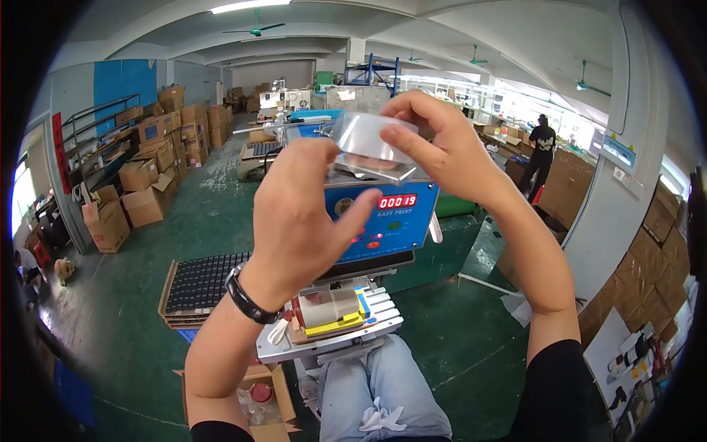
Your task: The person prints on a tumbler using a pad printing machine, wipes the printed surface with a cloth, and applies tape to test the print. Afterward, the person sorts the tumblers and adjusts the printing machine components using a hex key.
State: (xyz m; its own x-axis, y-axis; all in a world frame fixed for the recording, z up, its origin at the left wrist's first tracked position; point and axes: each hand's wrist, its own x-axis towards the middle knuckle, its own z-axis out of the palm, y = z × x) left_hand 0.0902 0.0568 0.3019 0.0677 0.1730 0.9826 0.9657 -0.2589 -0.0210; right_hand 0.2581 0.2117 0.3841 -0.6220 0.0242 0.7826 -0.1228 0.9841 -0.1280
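My right hand (438,140) grips a clear, shiny, curved plastic piece (361,132), with its thumb on the near face. I cannot make out the exact kind of the piece. My left hand (298,214), with a black wristband, is at the left edge of the piece. Its thumb stretches out apart from the fingers, and its fingertips are partly hidden. Behind both hands stands a blue printing machine (405,228) with a red digit display. Below them, a fixture with yellow strips (335,324) sits on a slotted metal table (379,313).
A black gridded tray (202,287) stands to the left of the machine. An open carton (280,390) with a red round item is by my legs. Stacked cartons (151,158) line the left side. A person in black (541,155) stands farther back, right of a green floor.
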